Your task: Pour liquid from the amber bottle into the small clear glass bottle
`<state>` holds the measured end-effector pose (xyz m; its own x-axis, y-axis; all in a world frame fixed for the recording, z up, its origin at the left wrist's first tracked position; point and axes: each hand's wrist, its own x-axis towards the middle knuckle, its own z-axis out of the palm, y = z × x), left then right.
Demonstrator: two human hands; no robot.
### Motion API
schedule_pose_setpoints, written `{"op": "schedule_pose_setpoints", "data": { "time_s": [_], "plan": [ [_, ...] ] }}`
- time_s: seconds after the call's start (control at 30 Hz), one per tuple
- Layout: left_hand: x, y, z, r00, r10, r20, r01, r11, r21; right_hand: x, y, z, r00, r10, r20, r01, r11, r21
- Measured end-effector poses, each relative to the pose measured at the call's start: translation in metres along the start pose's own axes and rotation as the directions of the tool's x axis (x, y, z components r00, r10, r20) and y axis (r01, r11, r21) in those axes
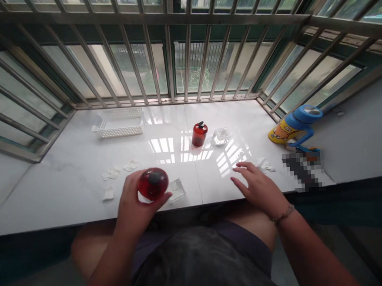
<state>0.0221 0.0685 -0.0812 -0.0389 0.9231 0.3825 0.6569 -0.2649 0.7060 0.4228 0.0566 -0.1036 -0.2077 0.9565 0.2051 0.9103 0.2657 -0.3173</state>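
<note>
My left hand [134, 203] is wrapped round a red bottle [154, 185] with a dark top, held near the front edge of the white counter [67, 195]. Just right of that bottle lies a small clear square dish [177, 190]. My right hand [257, 186] hovers by the counter's front edge, fingers apart and nothing in them. A crumpled white tissue [265, 165] is the thing nearest to it. Farther back stands a second red bottle [199, 135] with a black pump top, beside another clear container [221, 136].
A white perforated basket [119, 124] sits at the back left. Tissue pieces [111, 173] lie left of my left hand. At the right, a blue and yellow flask [292, 125] stands by the wall near a blurred-out item [302, 170]. Metal window bars [170, 57] border the back.
</note>
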Motion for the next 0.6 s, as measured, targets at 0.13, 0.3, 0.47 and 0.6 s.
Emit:
{"op": "schedule_pose_setpoints", "data": {
  "time_s": [0.13, 0.3, 0.47, 0.6],
  "plan": [
    [0.038, -0.031, 0.013, 0.975, -0.217, -0.048, 0.214, 0.975, -0.057, -0.002, 0.086, 0.014, 0.993, 0.118, -0.015, -0.118, 0.976, -0.185],
    [0.069, -0.058, 0.036, 0.923, -0.385, -0.019, 0.376, 0.911, -0.172, -0.005, 0.146, 0.018, 0.986, 0.166, 0.012, -0.156, 0.949, -0.275],
    [0.081, -0.068, 0.056, 0.924, -0.383, -0.006, 0.375, 0.908, -0.187, -0.005, 0.171, 0.023, 0.981, 0.183, 0.058, -0.154, 0.934, -0.323],
    [0.080, -0.077, 0.067, 0.927, -0.374, 0.036, 0.374, 0.909, -0.182, -0.001, 0.180, 0.030, 0.978, 0.178, 0.109, -0.131, 0.929, -0.346]
  ]
}}
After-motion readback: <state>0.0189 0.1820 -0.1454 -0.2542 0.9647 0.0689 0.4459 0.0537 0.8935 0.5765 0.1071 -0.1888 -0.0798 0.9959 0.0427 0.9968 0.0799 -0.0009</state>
